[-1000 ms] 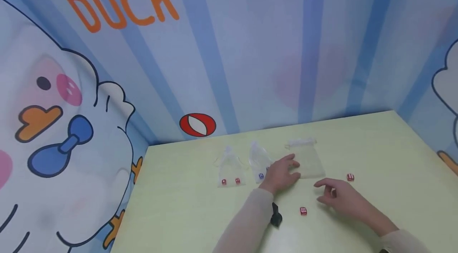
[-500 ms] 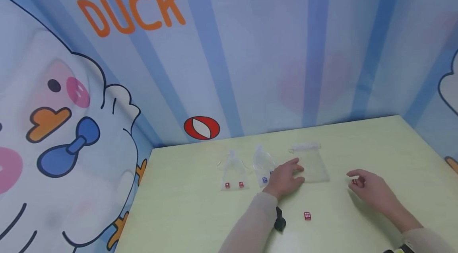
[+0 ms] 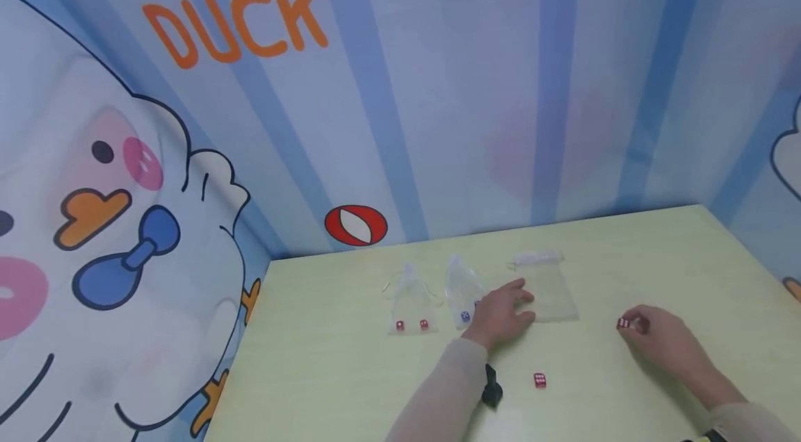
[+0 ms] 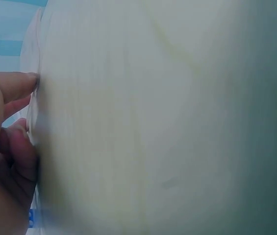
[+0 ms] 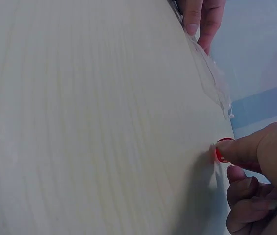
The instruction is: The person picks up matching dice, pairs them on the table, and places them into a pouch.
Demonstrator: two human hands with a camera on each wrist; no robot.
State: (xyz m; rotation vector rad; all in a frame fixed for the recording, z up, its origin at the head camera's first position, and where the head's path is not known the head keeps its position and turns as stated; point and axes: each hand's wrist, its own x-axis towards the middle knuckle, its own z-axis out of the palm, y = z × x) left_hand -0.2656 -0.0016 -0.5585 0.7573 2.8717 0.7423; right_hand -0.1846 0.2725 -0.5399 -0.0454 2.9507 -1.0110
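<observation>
At the right of the head view, my right hand (image 3: 668, 346) pinches a red die (image 3: 623, 324) between thumb and finger. The right wrist view shows that die (image 5: 222, 151) close to the table surface. My left hand (image 3: 499, 317) rests at the left edge of a flat, sheer white drawstring pouch (image 3: 551, 292), fingers loosely spread and touching it. A second red die (image 3: 540, 380) lies on the table between the two forearms. Left of the left hand is a sheer pouch (image 3: 462, 285) with blue dice in it, partly hidden by the hand.
Another sheer pouch (image 3: 409, 299) with two red dice lies farther left. All of these are on a pale wood-grain table (image 3: 325, 365). A printed blue-striped backdrop (image 3: 450, 94) rises behind the table's back edge.
My right hand has moved right to the farther red die and now pinches it. The left hand stays at the flat pouch. The head view has shifted slightly.
</observation>
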